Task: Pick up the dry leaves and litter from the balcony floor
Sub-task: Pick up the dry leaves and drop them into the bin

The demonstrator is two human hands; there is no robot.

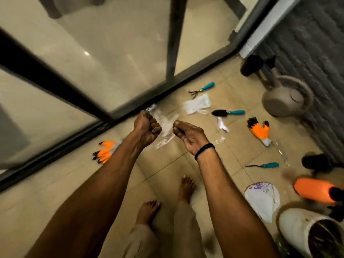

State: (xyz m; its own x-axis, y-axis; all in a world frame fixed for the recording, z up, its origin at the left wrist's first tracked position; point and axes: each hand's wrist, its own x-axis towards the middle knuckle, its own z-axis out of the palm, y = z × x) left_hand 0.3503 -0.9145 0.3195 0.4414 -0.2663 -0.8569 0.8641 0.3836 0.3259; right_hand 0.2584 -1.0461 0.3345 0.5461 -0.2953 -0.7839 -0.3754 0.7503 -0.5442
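My left hand (147, 127) is a closed fist over the floor near the sliding-door track, with bits of dry leaf showing at its top. My right hand (189, 135), wearing a black wristband, has its fingers curled around something small and dark. A clear plastic bag or wrapper (166, 127) stretches between and under the two hands; which hand holds it is unclear in the blur. More litter lies on the tiles: a white packet (197, 104), a torn white scrap (222, 125) and a clear wrapper strip (282, 152).
Orange work gloves (105, 151) (259, 130) lie left and right. Teal-handled hand tools (202, 89) (229, 112) (264, 165), a grey watering can (286, 97), an orange bottle (314, 189), a white sack (262, 200) and a white pot (297, 229) crowd the right. My bare feet (149, 209) stand below.
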